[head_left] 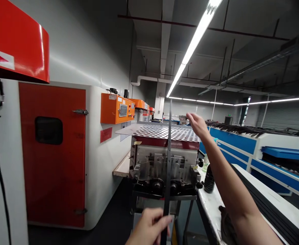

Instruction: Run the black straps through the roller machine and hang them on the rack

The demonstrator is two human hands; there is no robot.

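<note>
A long, narrow dark strap [169,149] with small holes along it rises through the middle of the head view. My left hand [151,227], low in the picture, is closed around its lower part, between thumb and fingers. My right hand [198,125] is raised at the end of an outstretched arm, its fingers curled in. A gap separates it from the strap, and nothing shows sticking out of it. Behind the strap stands a machine with rollers and knobs [162,170], topped by a perforated metal sheet [152,131].
An orange-doored cabinet [53,177] and an orange control box [116,109] line the left wall. On the right, a dark bottle [209,180] stands on a white bench [207,204]. Beyond it, a blue and white machine [236,144] carries many dark strips.
</note>
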